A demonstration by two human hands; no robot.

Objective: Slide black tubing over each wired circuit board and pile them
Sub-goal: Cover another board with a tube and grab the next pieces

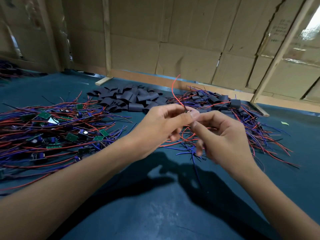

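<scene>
My left hand (pixel 161 125) and my right hand (pixel 223 135) meet above the middle of the green table (pixel 155 213). Both pinch one wired circuit board (pixel 187 111), mostly hidden between the fingertips. Its red wire (pixel 174 90) curls upward and its blue wires (pixel 192 153) hang below my hands. A heap of bare green boards with red and blue wires (pixel 52 134) lies at the left. Cut pieces of black tubing (pixel 128 99) are heaped at the back centre. Boards covered in black tubing (pixel 225 103) are piled at the back right.
A cardboard wall with wooden battens (pixel 173 49) closes the table's far side. A loose wooden strip (pixel 102 80) lies by the wall. A small green scrap (pixel 284 123) lies at the right. More wires (pixel 10 70) lie at the far left.
</scene>
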